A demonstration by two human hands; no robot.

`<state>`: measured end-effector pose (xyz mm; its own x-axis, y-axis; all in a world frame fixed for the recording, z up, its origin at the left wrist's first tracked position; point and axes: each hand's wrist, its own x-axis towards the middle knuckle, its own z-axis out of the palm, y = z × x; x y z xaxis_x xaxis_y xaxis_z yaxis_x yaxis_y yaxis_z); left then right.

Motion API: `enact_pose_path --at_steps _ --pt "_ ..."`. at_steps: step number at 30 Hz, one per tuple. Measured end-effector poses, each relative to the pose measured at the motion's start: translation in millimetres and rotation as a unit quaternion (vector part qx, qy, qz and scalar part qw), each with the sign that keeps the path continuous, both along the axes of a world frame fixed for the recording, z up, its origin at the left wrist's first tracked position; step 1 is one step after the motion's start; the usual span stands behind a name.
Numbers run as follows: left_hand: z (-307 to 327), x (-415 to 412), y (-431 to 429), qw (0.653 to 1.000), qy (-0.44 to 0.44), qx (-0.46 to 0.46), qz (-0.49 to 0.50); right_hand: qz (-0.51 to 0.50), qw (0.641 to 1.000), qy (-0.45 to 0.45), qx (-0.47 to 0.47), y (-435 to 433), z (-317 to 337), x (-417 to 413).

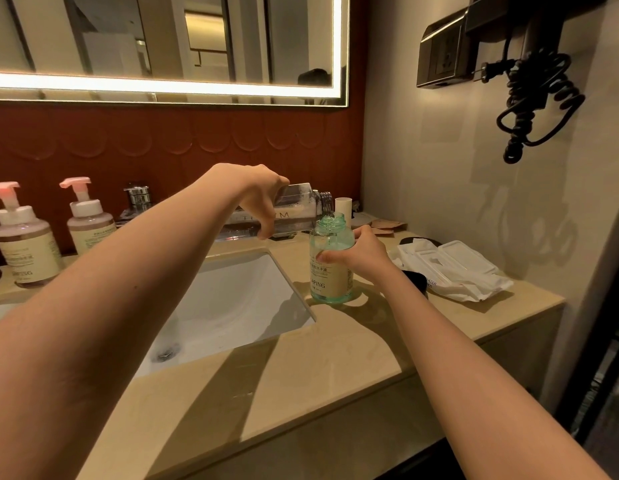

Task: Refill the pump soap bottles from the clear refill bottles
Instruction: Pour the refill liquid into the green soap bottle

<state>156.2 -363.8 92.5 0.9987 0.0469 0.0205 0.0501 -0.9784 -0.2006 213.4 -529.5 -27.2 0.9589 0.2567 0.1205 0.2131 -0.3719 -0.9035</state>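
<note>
Just right of the frame's centre, the person's left grip, a bare hand, is clamped from above on a clear refill bottle, fingers and thumb curled round its body. The bottle is tipped almost level, its threaded neck pointing right and sitting just over the open mouth of a green-tinted soap bottle. Foam clings inside the refill bottle; whether liquid is running from it cannot be told. The right grip is closed round the soap bottle from the right at label height, thumb in front. That bottle stands upright on the beige surface, just beside the right rim of the white sink, with no pump on it. At the left of the frame two pump bottles with pink heads stand upright side by side on the surface, against the red wall, well apart from both grips. A chrome tap rises between them and the left forearm. Behind the soap bottle stands a small white cylinder, and near it lie brown sachets. At the right of the surface lies a white wipes pack. A lit mirror fills the upper left, and at the upper right a black coiled cord hangs beside a wall socket.
</note>
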Motion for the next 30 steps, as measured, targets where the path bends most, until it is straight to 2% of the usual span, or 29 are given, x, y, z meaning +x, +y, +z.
enact_pose_path --at_steps 30 --pt "-0.3 -0.1 0.1 1.0 0.003 0.007 0.001 0.0 1.0 -0.002 0.0 0.7 -0.2 0.9"
